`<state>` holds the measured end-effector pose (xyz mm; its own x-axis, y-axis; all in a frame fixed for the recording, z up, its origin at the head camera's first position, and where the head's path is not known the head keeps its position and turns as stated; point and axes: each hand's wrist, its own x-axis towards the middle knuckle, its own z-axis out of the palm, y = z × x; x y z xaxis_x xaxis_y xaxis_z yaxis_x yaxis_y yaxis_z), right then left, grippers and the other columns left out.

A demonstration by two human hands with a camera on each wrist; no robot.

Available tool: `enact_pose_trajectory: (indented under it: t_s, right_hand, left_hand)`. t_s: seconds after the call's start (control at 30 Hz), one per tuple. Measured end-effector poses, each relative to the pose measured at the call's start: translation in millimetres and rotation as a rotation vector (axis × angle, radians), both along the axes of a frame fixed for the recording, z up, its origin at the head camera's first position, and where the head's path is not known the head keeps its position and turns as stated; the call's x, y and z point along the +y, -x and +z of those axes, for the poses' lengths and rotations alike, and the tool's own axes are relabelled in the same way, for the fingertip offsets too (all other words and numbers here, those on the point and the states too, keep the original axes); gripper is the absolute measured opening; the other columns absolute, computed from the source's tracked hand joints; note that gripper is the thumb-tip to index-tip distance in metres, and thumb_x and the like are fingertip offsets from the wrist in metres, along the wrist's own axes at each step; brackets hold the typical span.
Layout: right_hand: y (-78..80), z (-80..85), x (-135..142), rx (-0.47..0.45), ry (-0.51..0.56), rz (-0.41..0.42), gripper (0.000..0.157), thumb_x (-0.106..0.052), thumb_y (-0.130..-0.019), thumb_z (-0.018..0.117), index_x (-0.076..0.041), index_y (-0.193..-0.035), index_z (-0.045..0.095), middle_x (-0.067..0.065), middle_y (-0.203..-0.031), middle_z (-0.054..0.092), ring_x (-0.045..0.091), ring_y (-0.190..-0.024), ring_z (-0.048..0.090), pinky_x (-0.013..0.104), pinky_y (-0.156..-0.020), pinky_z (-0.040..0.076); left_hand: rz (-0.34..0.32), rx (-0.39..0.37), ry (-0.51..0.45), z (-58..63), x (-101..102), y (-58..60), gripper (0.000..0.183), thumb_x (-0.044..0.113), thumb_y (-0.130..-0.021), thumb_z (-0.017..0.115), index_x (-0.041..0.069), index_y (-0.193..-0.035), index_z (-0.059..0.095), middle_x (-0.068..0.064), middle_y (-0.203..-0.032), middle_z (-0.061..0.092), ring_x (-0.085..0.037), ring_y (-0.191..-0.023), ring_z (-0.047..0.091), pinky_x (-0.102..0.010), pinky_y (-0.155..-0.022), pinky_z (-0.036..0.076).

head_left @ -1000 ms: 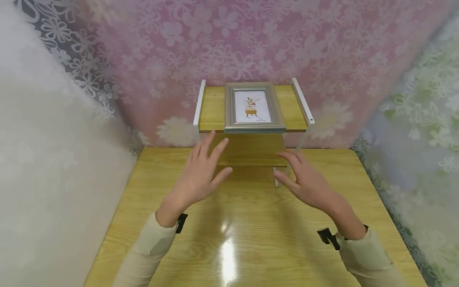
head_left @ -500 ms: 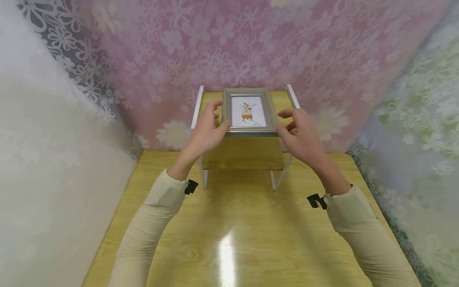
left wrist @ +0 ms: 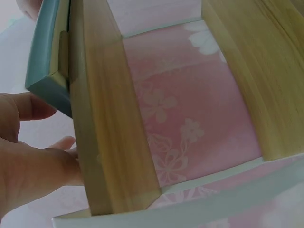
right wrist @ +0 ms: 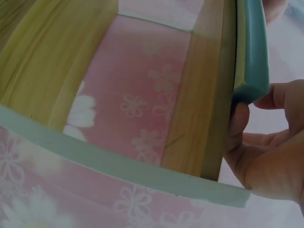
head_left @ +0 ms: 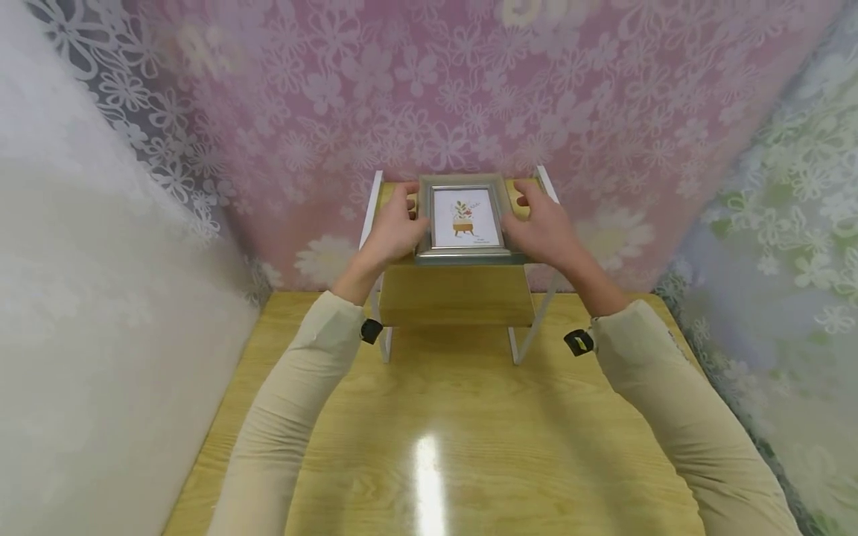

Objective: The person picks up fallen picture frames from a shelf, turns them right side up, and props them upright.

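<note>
A silver-grey picture frame [head_left: 464, 253] with a potted-plant print lies face up on the upper board of a small two-tier shelf [head_left: 459, 294]. My left hand [head_left: 395, 231] grips its left side, thumb on the border and fingers bent beside it. On the opposite side my right hand [head_left: 544, 229] grips the border between thumb and fingers. The right wrist view shows a fingertip [right wrist: 240, 118] at the underside of the frame's blue-green edge [right wrist: 256, 57]. In the left wrist view the thumb meets the frame's corner [left wrist: 47, 88]; some fingertips are hidden behind the board.
White metal side rails [head_left: 548, 184] border the upper board, close to both hands. The shelf stands on a wooden table [head_left: 375, 447] against a pink floral back wall [head_left: 442, 89]. Pale walls [head_left: 87, 298] flank the table.
Both hands have reached forward from above the table to the shelf and closed in on the frame's two sides. The frame has stayed on the upper board.
</note>
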<state>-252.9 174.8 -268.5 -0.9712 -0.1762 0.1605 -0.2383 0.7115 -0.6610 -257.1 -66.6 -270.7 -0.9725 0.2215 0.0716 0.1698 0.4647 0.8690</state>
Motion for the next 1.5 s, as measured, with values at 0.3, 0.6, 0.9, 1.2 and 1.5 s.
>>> enact_pose_trajectory:
  t_s: [0.3, 0.6, 0.9, 1.2, 1.5]
  right_hand:
    - [3.3, -3.7, -2.2, -0.144, 0.111, 0.0, 0.071, -0.02, -0.091, 0.048, -0.005, -0.151, 0.015, 0.023, -0.142, 0.041, 0.035, -0.13, 0.04, 0.049, -0.097, 0.043]
    - [3.8, -11.0, -8.1, -0.108, 0.272, -0.041, 0.079, 0.0, -0.082, 0.055, 0.0, -0.15, 0.015, 0.026, -0.138, 0.044, 0.034, -0.12, 0.05, 0.044, -0.087, 0.048]
    - [-0.8, -20.7, -4.9, 0.038, 0.374, -0.017, 0.072, 0.003, -0.083, 0.053, -0.004, -0.149, 0.026, 0.019, -0.14, 0.046, 0.014, -0.07, 0.043, 0.022, -0.062, 0.037]
    - [-13.4, -18.2, -7.3, 0.254, 0.462, 0.043, 0.07, 0.008, -0.081, 0.051, 0.0, -0.147, 0.027, 0.022, -0.141, 0.043, 0.011, -0.065, 0.037, 0.017, -0.057, 0.033]
    - [-30.8, -12.7, -15.0, 0.418, 0.51, 0.083, 0.066, 0.011, -0.084, 0.054, 0.009, -0.144, 0.026, 0.02, -0.145, 0.038, 0.031, -0.111, 0.051, 0.037, -0.086, 0.045]
  left_hand:
    - [0.057, -0.002, -0.071, -7.5, 6.2, 1.3, 0.061, -0.006, -0.086, 0.049, 0.007, -0.142, 0.03, -0.019, -0.145, 0.034, -0.028, -0.126, 0.042, -0.036, -0.098, 0.044]
    - [0.17, 0.076, -0.11, -10.9, 18.4, 3.1, 0.059, -0.016, -0.077, 0.049, 0.004, -0.132, 0.041, -0.016, -0.134, 0.044, -0.025, -0.125, 0.043, -0.035, -0.1, 0.041]
    - [0.202, 0.152, -0.18, -14.6, 23.0, -0.4, 0.063, -0.02, -0.073, 0.046, 0.008, -0.129, 0.044, -0.013, -0.137, 0.042, -0.025, -0.121, 0.045, -0.033, -0.097, 0.042]
    - [0.201, 0.319, -0.285, -21.0, 23.2, -0.3, 0.058, -0.022, -0.072, 0.044, 0.006, -0.123, 0.051, -0.006, -0.132, 0.048, -0.02, -0.123, 0.045, -0.032, -0.096, 0.043]
    - [0.131, 0.571, -0.272, -18.7, 21.3, -10.3, 0.033, -0.021, -0.081, 0.042, -0.006, -0.105, 0.059, -0.019, -0.147, 0.035, -0.025, -0.137, 0.032, -0.045, -0.085, 0.047]
